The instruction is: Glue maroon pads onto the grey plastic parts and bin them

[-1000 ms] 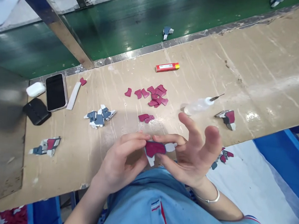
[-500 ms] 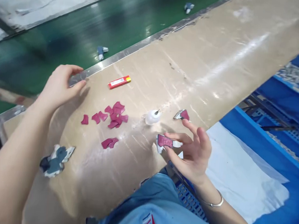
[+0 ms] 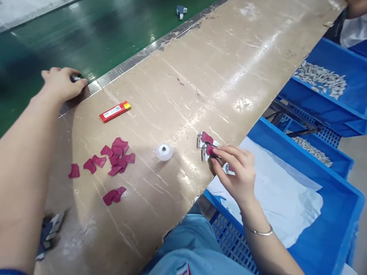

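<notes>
My left hand [image 3: 61,83] is at the belt's metal edge, its fingers curled over a small grey-and-white piece [image 3: 76,79], mostly hidden. My right hand [image 3: 234,170] pinches a maroon-and-white piece [image 3: 210,150] low over the table's near edge. Right behind it lies a similar maroon-and-white piece [image 3: 206,138]. Loose maroon pieces [image 3: 118,160] form a pile left of a white bottle [image 3: 164,152] with a dark tip. A smaller maroon group [image 3: 114,196] lies nearer me. Beyond the pile is a red-and-yellow box [image 3: 115,111].
Grey-and-white pieces [image 3: 48,233] sit partly behind my left forearm. Another piece [image 3: 181,12] rests on the green belt [image 3: 115,32]. Blue bins [image 3: 339,198] stand right of the table [image 3: 173,107], some with small whitish parts [image 3: 321,78]. Part of a person shows at top right.
My left hand has moved left onto the belt's edge, over a piece. My right hand has brought its piece beside the other maroon-and-white one. The whole view has shifted.
</notes>
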{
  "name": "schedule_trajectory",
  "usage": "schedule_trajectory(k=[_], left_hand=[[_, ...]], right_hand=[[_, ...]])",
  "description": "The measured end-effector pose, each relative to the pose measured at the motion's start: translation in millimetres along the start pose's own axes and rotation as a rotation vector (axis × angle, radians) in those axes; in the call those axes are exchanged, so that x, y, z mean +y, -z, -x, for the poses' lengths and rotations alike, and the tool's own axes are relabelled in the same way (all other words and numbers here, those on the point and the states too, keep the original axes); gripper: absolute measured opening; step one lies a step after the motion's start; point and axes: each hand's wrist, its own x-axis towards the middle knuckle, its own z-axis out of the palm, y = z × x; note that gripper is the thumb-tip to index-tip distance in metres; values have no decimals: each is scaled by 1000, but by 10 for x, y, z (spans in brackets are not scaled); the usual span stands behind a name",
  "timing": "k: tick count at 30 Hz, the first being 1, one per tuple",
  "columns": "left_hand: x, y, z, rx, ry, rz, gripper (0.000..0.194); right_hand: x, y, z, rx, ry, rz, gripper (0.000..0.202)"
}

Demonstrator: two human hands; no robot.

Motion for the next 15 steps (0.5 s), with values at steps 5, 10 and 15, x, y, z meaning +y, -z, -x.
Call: schedule_trajectory(k=[5, 10, 15], left_hand=[[-41, 327, 437, 126, 191, -235, 43], [64, 598, 908, 305, 286, -244, 33], [-83, 982, 1775, 374, 184, -186, 49]], right_hand=[[50, -72, -11, 5, 89, -21, 16], [124, -174, -112, 101, 99, -108, 16], [53, -129, -107, 134, 61, -286, 13]])
